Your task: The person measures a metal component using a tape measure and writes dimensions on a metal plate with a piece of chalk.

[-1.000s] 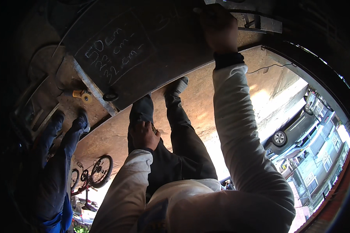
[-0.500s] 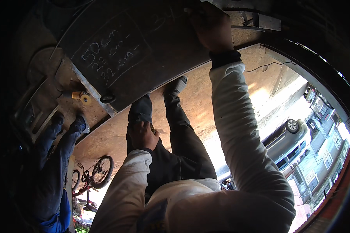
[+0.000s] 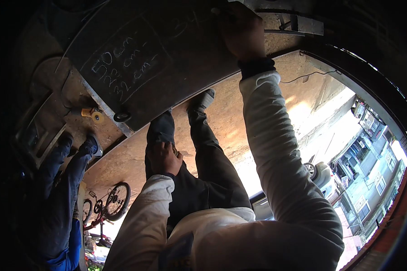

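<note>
A large dark sheet [image 3: 185, 67] with white chalk marks and a drawn chalk frame fills the upper middle. Over its far right part, my right hand [image 3: 242, 31] is closed in a pinch, and a small white piece of chalk [image 3: 215, 11] shows at the fingertips, at the sheet's surface. My left hand [image 3: 164, 158] rests on my thigh with its fingers curled. A small yellowish bit shows beside those fingers; what it belongs to is mostly hidden. A black ring [image 3: 122, 117] lies at the sheet's near left corner.
A yellow angle grinder [image 3: 91, 113] lies left of the sheet. Another person's legs [image 3: 70, 167] stand at the left, near a bicycle [image 3: 117, 201]. Metal pieces [image 3: 298, 25] lie beyond my right hand. A thin cable [image 3: 309, 77] runs across the floor at right.
My right hand has shifted slightly left along with the whole view, chalk still at the sheet. The car outside has moved left, partly behind my right arm. My left hand stays put.
</note>
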Demonstrator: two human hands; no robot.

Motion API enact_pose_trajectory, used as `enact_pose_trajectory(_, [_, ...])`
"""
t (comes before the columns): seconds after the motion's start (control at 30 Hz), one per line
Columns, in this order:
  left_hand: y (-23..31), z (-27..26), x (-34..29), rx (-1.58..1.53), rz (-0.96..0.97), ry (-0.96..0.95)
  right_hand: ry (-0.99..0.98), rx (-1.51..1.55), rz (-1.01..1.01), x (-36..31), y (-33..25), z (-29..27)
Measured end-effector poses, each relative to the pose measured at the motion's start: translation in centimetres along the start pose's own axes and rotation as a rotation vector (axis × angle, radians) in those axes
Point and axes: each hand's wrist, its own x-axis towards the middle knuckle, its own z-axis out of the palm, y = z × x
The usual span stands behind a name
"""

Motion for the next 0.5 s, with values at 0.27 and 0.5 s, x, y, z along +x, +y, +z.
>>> enact_pose_trajectory(0.27, [0.5, -1.2, 0.1, 0.030, -0.041, -0.095, -0.025, -0.185, 0.085, 0.5, -1.6, -0.7])
enact_pose_trajectory(0.5, [0.0, -0.1, -0.3, 0.040, -0.023, 0.003, 0.102, 0.047, 0.155, -0.2, 0.7, -1.5])
